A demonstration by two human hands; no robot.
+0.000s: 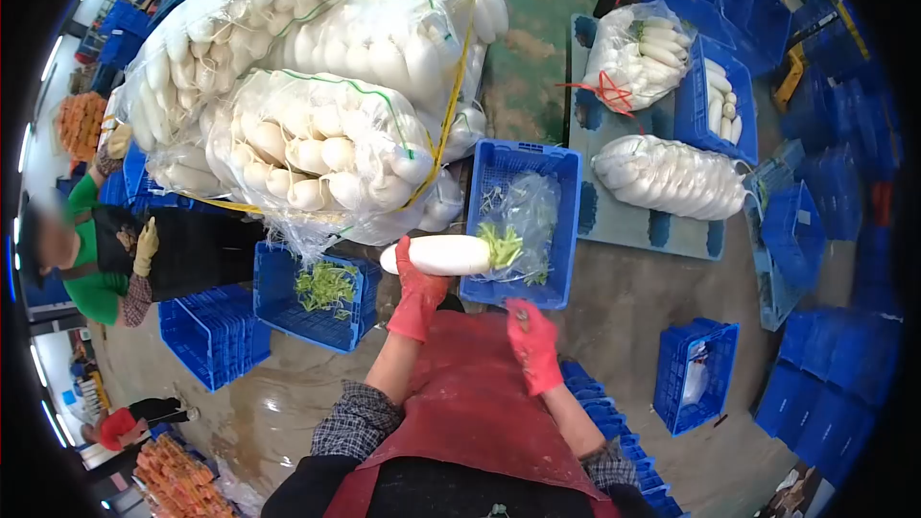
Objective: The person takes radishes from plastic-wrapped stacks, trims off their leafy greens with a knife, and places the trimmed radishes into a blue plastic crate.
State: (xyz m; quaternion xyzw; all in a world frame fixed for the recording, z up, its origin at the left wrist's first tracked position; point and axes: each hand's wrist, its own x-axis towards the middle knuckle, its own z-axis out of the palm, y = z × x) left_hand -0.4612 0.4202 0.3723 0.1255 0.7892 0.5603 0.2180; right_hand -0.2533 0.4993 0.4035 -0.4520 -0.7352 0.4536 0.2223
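Note:
My left hand (419, 295), in a pink rubber glove, is closed around a white daikon radish (451, 254). The radish lies level, its cut green leaf stubs (501, 246) pointing right over a blue crate (573, 221). Inside that crate are clear plastic film (530, 206) and leaf bits. My right hand (531, 338), gloved the same way, is apart from the radish, near the crate's front edge. Its fingers are curled together; what they hold, if anything, is too small to make out.
Large clear bags of daikon (326, 149) are piled ahead. A blue crate with leaf trimmings (326, 290) stands left. On a pallet (614, 221) to the right are bagged radishes (667, 177). A co-worker (96, 264) stands at left; stacked crates (614, 432) sit close behind my right arm.

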